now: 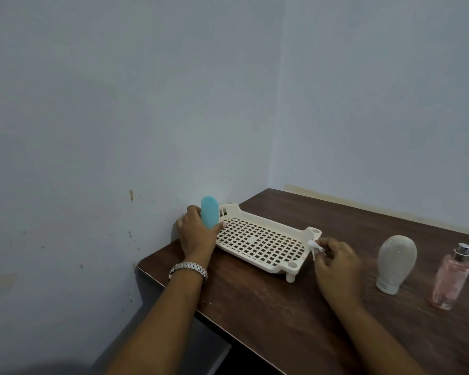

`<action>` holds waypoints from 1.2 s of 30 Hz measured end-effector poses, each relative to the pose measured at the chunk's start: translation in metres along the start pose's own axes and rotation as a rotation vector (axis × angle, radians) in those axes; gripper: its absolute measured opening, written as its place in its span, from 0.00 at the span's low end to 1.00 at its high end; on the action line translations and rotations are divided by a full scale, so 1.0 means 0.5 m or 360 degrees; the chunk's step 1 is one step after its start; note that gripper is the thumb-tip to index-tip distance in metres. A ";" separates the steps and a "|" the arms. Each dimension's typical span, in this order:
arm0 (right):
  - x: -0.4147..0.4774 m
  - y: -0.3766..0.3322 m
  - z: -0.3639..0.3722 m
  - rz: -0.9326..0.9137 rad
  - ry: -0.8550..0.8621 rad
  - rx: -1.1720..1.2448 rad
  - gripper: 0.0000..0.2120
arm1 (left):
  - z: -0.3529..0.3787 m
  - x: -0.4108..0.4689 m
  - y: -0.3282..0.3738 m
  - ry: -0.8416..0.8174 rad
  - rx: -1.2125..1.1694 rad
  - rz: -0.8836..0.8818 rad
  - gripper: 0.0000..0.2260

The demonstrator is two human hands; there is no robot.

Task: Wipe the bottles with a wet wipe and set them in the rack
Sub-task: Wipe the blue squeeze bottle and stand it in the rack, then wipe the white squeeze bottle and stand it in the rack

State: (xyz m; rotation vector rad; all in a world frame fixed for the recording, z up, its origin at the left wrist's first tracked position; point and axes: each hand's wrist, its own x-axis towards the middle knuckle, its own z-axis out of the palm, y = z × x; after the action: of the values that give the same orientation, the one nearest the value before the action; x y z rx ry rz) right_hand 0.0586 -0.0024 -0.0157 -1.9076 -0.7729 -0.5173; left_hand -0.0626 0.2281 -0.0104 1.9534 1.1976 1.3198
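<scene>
Gripping the blue bottle (209, 211) upright at the rack's (260, 239) left end, the left hand (198, 234) seems to be placing the first. The right hand (336, 263) pinches the wet wipe (315, 246) beside the rack. The grey bottle (395, 261) and pink bottle (451, 277) wait on the surface (282, 307).

The left hand (198, 234), arm stretched forward, curls its fingers round the blue bottle (210, 211). The right hand (336, 263), palm down, pinches the wet wipe (315, 246) between thumb and fingertips.
</scene>
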 end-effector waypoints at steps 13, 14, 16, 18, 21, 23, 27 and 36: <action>0.002 0.005 0.001 0.0020 0.0007 -0.0002 0.10 | -0.003 -0.004 0.006 0.0025 0.0108 -0.0066 0.33; 0.002 0.005 0.000 0.0023 0.0010 0.0003 0.10 | -0.003 -0.005 0.007 0.0019 0.0135 -0.0069 0.35; 0.001 0.003 -0.002 0.0030 0.0017 0.0008 0.10 | -0.004 -0.009 0.010 0.0007 0.0200 -0.0071 0.36; -0.002 0.000 -0.005 0.0016 0.0033 0.0015 0.10 | -0.006 -0.011 0.013 0.0004 0.0247 -0.0056 0.38; -0.009 -0.006 -0.012 -0.0004 0.0064 0.0037 0.11 | -0.011 -0.016 0.018 0.0021 0.0281 -0.0046 0.41; -0.017 -0.012 -0.024 -0.0035 0.0071 0.0058 0.11 | -0.017 -0.020 0.024 0.0073 0.0245 -0.0043 0.43; -0.039 -0.015 -0.074 -0.0283 -0.0019 0.0096 0.11 | -0.031 -0.041 0.064 0.0234 0.0027 0.0194 0.39; -0.082 0.083 -0.284 -0.0623 -0.0120 -0.0065 0.17 | 0.013 -0.236 0.303 -0.0805 -0.0748 0.0922 0.27</action>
State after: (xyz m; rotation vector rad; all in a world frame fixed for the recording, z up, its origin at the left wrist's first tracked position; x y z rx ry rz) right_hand 0.0558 -0.1553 -0.0068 -1.8263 -1.2042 -0.7068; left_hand -0.0147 0.0514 0.0484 2.1433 0.0635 1.1083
